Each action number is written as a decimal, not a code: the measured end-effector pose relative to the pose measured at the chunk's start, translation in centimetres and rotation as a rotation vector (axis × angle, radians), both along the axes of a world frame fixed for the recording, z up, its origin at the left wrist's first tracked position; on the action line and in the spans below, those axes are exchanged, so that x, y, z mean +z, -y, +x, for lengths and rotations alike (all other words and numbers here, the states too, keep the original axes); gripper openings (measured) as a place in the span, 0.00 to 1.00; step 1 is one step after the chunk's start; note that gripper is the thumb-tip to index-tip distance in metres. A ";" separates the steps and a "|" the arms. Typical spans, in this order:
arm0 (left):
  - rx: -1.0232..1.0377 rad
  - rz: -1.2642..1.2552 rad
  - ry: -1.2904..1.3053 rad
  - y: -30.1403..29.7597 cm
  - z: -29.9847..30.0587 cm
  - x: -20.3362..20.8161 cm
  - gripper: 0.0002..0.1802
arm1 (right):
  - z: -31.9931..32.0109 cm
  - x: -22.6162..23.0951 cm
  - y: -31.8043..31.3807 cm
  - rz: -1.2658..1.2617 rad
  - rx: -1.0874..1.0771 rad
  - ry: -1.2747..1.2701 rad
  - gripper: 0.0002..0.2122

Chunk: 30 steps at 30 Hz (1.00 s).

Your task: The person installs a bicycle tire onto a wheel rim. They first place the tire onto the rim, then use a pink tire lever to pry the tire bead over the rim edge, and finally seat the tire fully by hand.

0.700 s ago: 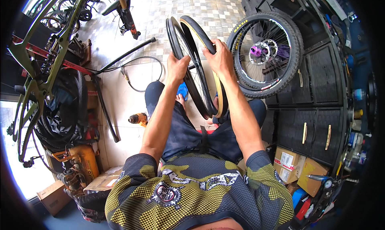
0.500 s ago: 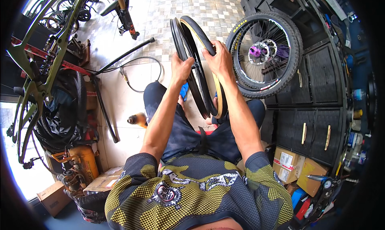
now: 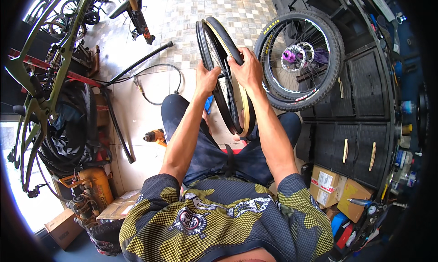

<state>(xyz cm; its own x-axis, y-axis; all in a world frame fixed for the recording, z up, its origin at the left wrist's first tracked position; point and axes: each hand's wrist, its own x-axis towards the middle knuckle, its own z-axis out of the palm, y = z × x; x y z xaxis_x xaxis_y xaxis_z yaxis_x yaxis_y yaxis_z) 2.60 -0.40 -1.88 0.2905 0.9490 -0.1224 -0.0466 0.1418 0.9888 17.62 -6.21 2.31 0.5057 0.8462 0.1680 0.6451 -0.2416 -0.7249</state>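
A black bicycle wheel (image 3: 201,40) stands nearly edge-on between my knees. Beside it on the right is a black bicycle tire (image 3: 226,38) with a tan sidewall, close against the wheel's lower part and a narrow gap away higher up. My left hand (image 3: 207,81) is closed on the wheel's left side, its thumb reaching inward toward the spokes. Wrapped over the tire's right side is my right hand (image 3: 247,70), with its thumb on the inner edge. The wheel's hub is partly hidden by my hands and the rim.
Two knobby-tired wheels (image 3: 329,86) with purple hubs lean by the black drawers (image 3: 351,148) at right. An orange drill (image 3: 156,137) and a looped cable (image 3: 179,81) lie on the floor at left. Farther left, a green bike frame (image 3: 59,65) hangs over a red bar.
The tire has come closer to the wheel, narrowing the gap at its lower end. My right hand has shifted slightly left with it, while my left hand keeps its hold.
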 end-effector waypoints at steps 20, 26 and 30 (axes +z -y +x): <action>-0.020 -0.019 -0.077 0.3 1.2 0.3 0.18 | 0.5 0.0 0.7 0.067 -0.006 0.037 0.22; -0.033 -0.003 -0.138 -0.4 1.2 -0.2 0.21 | 0.2 0.3 0.6 0.085 -0.009 0.039 0.21; -0.032 0.016 -0.131 -0.3 1.3 0.0 0.21 | -0.1 -0.2 0.5 0.149 -0.033 0.066 0.20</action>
<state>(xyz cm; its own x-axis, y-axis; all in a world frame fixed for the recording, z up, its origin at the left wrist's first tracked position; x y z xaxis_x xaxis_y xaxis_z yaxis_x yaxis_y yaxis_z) 3.95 -0.07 -1.86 0.3035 0.9416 -0.1460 0.0875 0.1250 0.9883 17.57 -6.67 2.12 0.5167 0.7925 0.3240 0.6861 -0.1569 -0.7104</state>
